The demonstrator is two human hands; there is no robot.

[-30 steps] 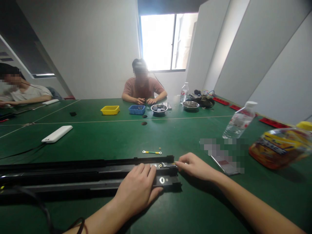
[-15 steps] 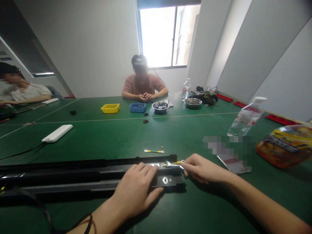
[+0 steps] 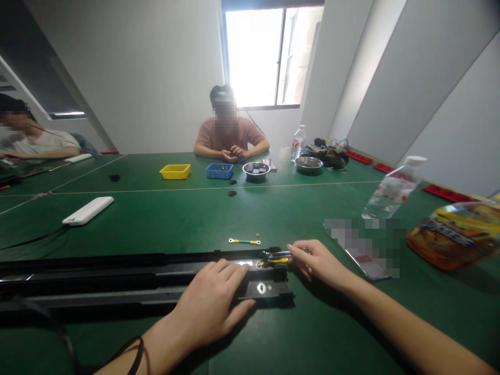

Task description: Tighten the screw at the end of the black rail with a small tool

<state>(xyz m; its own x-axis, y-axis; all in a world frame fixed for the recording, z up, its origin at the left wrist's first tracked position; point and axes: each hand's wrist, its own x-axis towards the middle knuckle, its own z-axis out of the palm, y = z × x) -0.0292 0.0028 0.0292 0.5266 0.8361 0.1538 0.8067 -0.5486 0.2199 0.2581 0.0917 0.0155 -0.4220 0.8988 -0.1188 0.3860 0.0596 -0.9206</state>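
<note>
Two long black metal rails (image 3: 128,298) lie side by side across the near table. My left hand (image 3: 213,294) lies flat over their right part, its fingers stretched on the far rail and its thumb spread towards the near one. Pinched in my right hand (image 3: 318,260) is a small silver wrench (image 3: 278,255), its head over the far rail's end. Beside it, a ring terminal (image 3: 259,264) on a yellow-sleeved lead sits on that rail. Just behind the rails lie a green-and-yellow ground wire (image 3: 245,241) with ring ends and a small brass nut (image 3: 257,235).
To the right are a phone-like flat object (image 3: 367,255), a water bottle (image 3: 394,187) and an orange snack pack (image 3: 457,234). A white power bank (image 3: 89,211) lies left. Further back are a yellow bin (image 3: 175,172), a blue bin (image 3: 219,172), metal bowls (image 3: 256,176) and a seated person (image 3: 230,138).
The wrench in my right hand has swung towards the far side and now lies behind the yellow-sleeved lead. My left hand stays on the rails. The view has shifted slightly.
</note>
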